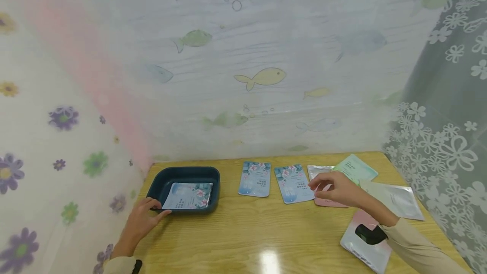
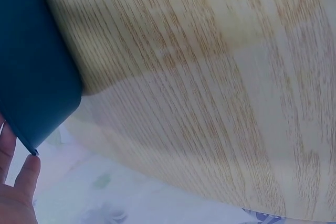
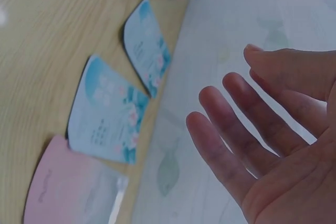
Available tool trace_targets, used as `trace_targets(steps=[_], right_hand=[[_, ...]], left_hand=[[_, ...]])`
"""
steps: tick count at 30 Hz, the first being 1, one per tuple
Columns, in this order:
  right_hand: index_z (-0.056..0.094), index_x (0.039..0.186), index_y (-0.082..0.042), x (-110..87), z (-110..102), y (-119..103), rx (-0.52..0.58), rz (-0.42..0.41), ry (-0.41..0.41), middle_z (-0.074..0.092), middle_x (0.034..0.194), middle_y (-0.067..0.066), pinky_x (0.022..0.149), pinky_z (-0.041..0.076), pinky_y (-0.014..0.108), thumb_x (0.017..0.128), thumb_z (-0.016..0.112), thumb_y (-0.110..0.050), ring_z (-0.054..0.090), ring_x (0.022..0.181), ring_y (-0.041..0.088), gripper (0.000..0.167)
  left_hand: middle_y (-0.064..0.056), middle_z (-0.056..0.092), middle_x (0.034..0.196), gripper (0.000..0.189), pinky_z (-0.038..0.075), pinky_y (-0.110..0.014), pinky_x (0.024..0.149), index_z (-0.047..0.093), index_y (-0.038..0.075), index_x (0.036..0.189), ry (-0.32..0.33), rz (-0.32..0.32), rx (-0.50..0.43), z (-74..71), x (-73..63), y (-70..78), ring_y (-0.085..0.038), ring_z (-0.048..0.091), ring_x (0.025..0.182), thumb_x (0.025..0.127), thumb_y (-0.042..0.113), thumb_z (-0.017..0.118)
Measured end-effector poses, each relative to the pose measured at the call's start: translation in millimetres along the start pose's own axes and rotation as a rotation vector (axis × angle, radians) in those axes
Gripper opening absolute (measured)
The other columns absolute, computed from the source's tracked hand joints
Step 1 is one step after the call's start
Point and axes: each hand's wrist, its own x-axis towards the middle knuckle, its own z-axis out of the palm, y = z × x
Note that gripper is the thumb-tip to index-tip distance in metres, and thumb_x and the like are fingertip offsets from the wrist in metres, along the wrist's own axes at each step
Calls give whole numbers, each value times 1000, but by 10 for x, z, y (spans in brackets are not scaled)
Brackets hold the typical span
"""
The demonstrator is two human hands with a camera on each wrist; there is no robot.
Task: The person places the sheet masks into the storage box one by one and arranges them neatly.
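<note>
My left hand (image 1: 142,220) grips the near left rim of a dark blue plastic bin (image 1: 182,175), its thumb outside the wall. Inside the bin lie blue floral sachets (image 1: 186,195), one on top in view. In the left wrist view, fingertips and thumb meet at the bin's corner rim. My right hand (image 1: 336,187) hovers, holding nothing, over the right-hand sachets with its fingers loosely bent. Beside its fingertips lies a blue floral sachet (image 1: 293,185); another blue sachet (image 1: 255,179) lies farther left. A pink sachet (image 1: 330,202) is partly hidden under the right hand.
A green sachet (image 1: 355,168) lies at the back right. Nearby are a pale green and silver sachet (image 1: 405,202) and a pink and silver sachet (image 1: 365,250) under the right forearm. The wooden table (image 1: 236,236) meets a fish-patterned wall covering (image 1: 258,113) behind.
</note>
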Motion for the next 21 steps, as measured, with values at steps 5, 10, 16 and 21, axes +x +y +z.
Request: trace_targets(steps=[5,10,16,21], right_hand=[[66,105,-4,-206,-110,73,-10,59,19,66,97,6,68,52,30,86,69,-9,64,84,16,19],[65,106,-2,-394,-193,199,-1,51,43,66,99,8,67,52,29,86,68,-6,64,85,20,21],[64,108,-1,-593,-265,290,15,110,45,65,102,7,67,52,28,86,69,-9,63,86,13,24],[62,109,3,-730,-305,359,36,108,48,64,102,6,67,52,28,86,67,-5,62,86,8,25]], left_hand=[[3,55,72,34,43,-38,62,63,11,70,9,-1,5,12,0,3,-18,51,69,53,16,91],[3,55,72,33,43,-38,62,63,10,71,1,-8,3,-1,11,13,-19,51,70,54,16,91],[2,55,73,31,43,-39,64,63,10,71,-25,-47,9,-6,-1,3,-19,51,71,57,19,90],[1,56,72,31,43,-40,65,63,10,72,-35,-64,8,4,-10,3,-20,51,72,58,20,89]])
